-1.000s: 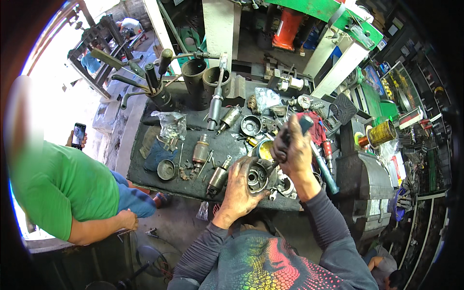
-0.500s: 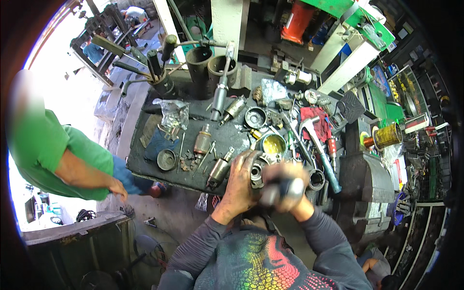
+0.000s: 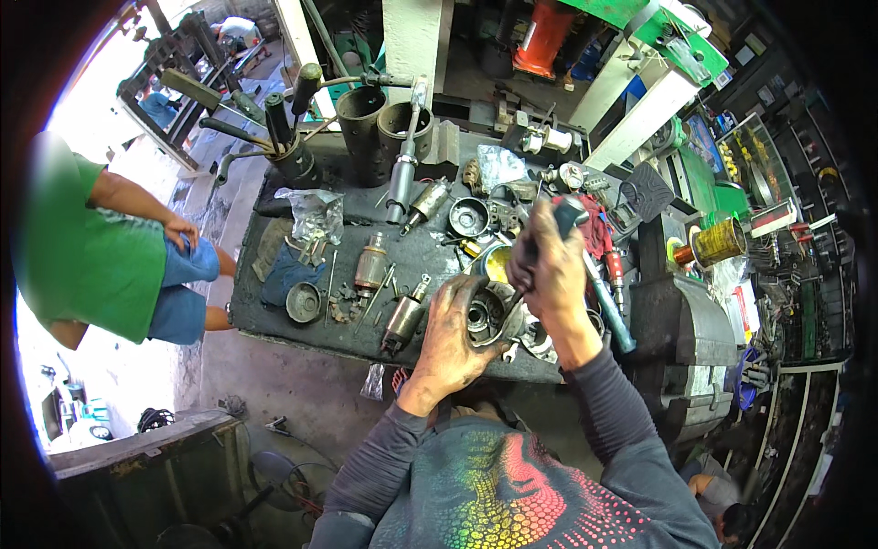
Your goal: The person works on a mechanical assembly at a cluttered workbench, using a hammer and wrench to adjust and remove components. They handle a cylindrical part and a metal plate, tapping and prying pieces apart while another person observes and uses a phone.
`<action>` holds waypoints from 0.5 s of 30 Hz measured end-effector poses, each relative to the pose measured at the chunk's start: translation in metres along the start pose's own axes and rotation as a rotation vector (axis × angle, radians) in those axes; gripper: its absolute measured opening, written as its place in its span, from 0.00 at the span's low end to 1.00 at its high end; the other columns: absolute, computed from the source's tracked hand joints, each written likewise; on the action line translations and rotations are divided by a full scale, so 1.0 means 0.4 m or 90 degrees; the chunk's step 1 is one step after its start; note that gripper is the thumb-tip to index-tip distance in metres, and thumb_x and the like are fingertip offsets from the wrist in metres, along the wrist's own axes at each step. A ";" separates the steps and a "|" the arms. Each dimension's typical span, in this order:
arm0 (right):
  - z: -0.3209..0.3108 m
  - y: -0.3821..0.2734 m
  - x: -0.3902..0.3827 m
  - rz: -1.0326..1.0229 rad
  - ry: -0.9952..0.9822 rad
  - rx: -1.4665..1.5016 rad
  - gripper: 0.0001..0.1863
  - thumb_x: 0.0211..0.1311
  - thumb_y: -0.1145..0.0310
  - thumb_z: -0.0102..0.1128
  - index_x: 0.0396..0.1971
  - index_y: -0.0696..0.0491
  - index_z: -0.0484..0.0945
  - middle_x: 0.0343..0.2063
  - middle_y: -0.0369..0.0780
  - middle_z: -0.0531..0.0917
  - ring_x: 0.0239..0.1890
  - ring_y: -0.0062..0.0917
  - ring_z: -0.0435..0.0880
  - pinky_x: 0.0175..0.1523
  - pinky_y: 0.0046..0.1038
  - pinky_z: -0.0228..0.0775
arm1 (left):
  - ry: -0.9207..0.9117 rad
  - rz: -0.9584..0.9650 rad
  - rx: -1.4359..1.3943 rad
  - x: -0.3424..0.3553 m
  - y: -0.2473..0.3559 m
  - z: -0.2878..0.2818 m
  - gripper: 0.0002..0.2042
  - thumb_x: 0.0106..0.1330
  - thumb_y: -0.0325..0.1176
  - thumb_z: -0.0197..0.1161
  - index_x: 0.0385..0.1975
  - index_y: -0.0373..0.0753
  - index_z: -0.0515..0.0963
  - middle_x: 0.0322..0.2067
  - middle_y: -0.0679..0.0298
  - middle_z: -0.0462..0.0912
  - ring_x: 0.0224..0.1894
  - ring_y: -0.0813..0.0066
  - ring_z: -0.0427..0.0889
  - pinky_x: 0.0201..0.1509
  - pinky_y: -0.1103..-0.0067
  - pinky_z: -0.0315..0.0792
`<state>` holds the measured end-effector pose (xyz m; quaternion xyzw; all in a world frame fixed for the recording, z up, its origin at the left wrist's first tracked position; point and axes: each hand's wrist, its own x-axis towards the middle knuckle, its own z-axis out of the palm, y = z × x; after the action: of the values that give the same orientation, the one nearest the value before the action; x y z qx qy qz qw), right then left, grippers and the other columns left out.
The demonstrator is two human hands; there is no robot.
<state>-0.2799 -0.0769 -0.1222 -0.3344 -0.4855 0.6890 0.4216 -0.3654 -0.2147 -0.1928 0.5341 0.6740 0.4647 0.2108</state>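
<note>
My left hand (image 3: 450, 343) is wrapped round the side of a round metal housing (image 3: 479, 316), its thumb along the near rim. Closed in a fist, my right hand (image 3: 560, 279) grips a tool with a dark rounded handle (image 3: 572, 213); its thin shaft slants down toward the housing. The tool looks like a screwdriver, but its tip is hard to make out. Just beyond the housing sits a bowl of yellow grease (image 3: 497, 263), partly covered by my right hand. A metal cylinder with a threaded stud (image 3: 403, 322) lies left of my left hand.
On the dark bench (image 3: 352, 334) lie a motor armature (image 3: 370, 263), a metal cup (image 3: 304, 302) and a hammer with a teal handle (image 3: 619, 316). Upright pipe holders (image 3: 363, 137) stand at the back. A person in a green shirt (image 3: 110, 256) is at the left.
My right hand has moved away from me with the tool, whose handle now points up and away. My left hand stays at the housing. The person at left has shifted and raised an arm.
</note>
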 end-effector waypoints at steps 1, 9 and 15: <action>-0.011 -0.004 -0.016 -0.089 -0.040 0.017 0.21 0.80 0.51 0.54 0.30 0.49 0.66 0.10 0.31 0.61 0.07 0.17 0.56 0.13 0.24 0.50 | 0.003 -0.017 0.004 -0.001 0.001 0.000 0.45 0.42 0.34 0.85 0.65 0.36 0.70 0.61 0.50 0.73 0.67 0.49 0.71 0.74 0.61 0.64; -0.041 0.021 -0.089 -0.246 -0.212 0.062 0.24 0.68 0.48 0.71 0.32 0.55 0.75 0.20 0.33 0.76 0.19 0.15 0.70 0.24 0.21 0.60 | -0.032 -0.042 -0.034 -0.002 0.007 -0.002 0.44 0.46 0.36 0.84 0.66 0.36 0.69 0.64 0.46 0.69 0.68 0.45 0.67 0.75 0.59 0.63; -0.044 0.007 -0.086 -0.167 -0.161 0.098 0.21 0.68 0.52 0.72 0.31 0.54 0.75 0.21 0.33 0.77 0.19 0.15 0.71 0.23 0.21 0.61 | -0.042 -0.079 -0.044 0.009 0.021 -0.007 0.45 0.45 0.34 0.84 0.66 0.35 0.68 0.64 0.47 0.69 0.69 0.45 0.66 0.75 0.59 0.62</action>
<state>-0.2509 -0.1016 -0.1283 -0.1456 -0.5199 0.6998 0.4677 -0.3645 -0.2127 -0.1836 0.4986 0.6822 0.4558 0.2796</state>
